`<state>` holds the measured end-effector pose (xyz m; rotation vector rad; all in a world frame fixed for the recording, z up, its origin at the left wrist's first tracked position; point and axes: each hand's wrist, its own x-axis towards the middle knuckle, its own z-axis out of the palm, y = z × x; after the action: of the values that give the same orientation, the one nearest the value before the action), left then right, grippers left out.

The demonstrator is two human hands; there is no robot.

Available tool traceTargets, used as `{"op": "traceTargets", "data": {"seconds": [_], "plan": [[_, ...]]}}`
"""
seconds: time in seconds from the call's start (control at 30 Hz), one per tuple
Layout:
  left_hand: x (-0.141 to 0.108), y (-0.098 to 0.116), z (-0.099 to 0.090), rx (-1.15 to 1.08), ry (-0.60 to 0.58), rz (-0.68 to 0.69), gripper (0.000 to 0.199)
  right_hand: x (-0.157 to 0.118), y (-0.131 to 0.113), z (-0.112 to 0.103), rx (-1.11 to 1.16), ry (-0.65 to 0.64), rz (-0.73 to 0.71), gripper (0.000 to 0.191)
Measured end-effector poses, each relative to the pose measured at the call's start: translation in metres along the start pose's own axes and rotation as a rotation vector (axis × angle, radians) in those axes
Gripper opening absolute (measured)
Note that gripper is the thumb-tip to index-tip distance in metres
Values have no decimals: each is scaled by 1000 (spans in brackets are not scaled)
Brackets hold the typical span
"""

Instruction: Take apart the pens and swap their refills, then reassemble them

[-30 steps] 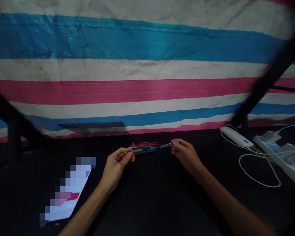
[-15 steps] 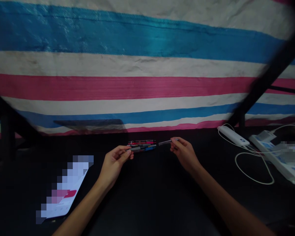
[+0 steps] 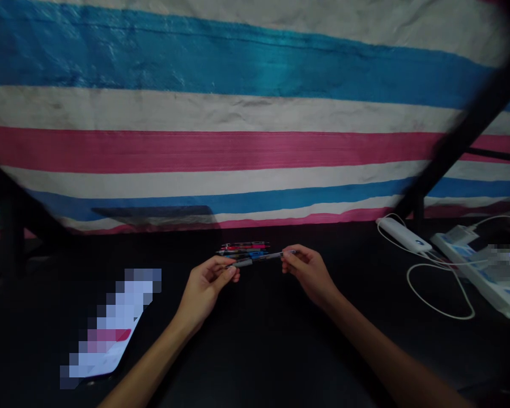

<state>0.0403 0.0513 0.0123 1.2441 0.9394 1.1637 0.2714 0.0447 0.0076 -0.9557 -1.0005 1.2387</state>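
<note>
Between the thumb and fingers of my left hand (image 3: 208, 280) is a grey pen part (image 3: 243, 263), pointing right. Its exact kind, cap or barrel, is hard to make out in the dim light. My right hand (image 3: 308, 269) pinches a slim, pale pen (image 3: 274, 256) whose dark end points left toward the grey part. The two ends are very close; I cannot tell whether they touch. Just behind them several pens (image 3: 244, 247), with red, black and blue parts, lie side by side on the black tabletop (image 3: 255, 340).
A lit phone (image 3: 123, 334) lies at the left, partly blurred out. To the right are a white charger-like block (image 3: 403, 235), a looped white cable (image 3: 442, 316) and a white power strip (image 3: 480, 277). A striped plastic sheet (image 3: 255, 150) hangs behind the table.
My right hand has moved left and slightly nearer with the pen. My left hand has shifted a little right and nearer with the grey part. The gap between the pieces has closed up.
</note>
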Motion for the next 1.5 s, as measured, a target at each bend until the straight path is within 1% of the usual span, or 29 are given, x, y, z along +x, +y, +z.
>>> {"op": "traceTargets", "data": {"seconds": [0.1,0.23,0.4,0.47,0.63,0.7,0.73,0.77,0.83,0.87,0.93,1.0,1.07,1.2,1.3,1.37,1.4,1.47,1.5], "plan": [[0,0,0,9,-1,2,16,0,0,-1,-78,-7,-30,17],[0,0,0,20,-2,4,16,-1,-3,1,-237,-9,-91,15],[0,1,-2,48,-16,15,15,-4,-5,2,-390,-46,-113,22],[0,1,-3,62,-17,24,16,-5,-5,1,-433,-65,-89,29],[0,1,-1,76,-30,42,16,-6,-2,0,-540,-79,88,56],[-1,1,0,69,-34,43,15,-5,-2,0,-563,-81,114,63],[0,1,0,65,-34,44,15,-4,-3,-1,-544,-79,102,62],[0,1,0,61,-33,46,14,-3,-5,-1,-504,-83,78,56],[0,1,0,59,-27,50,14,-2,-10,-3,-385,-111,16,32],[1,2,0,61,-21,50,14,-2,-12,-3,-331,-140,-12,28],[1,2,-1,67,-10,43,14,-3,-16,-4,-279,-215,-49,34],[1,2,-2,70,1,39,15,-4,-17,-4,-295,-253,-77,26],[1,2,-1,69,4,43,15,-5,-15,-3,-337,-240,-83,22],[-1,4,3,77,0,43,16,-6,-10,-1,-405,-197,-31,28],[-2,6,5,85,11,34,16,-7,-13,0,-394,-226,-36,29],[-2,7,5,79,19,32,17,-7,-16,-1,-390,-250,-62,35],[-2,7,4,75,21,31,17,-7,-16,-1,-398,-257,-74,33],[-2,7,4,68,13,28,17,-7,-13,-2,-428,-253,-80,21],[-3,6,4,68,6,26,17,-6,-11,-2,-442,-247,-72,26]]}}
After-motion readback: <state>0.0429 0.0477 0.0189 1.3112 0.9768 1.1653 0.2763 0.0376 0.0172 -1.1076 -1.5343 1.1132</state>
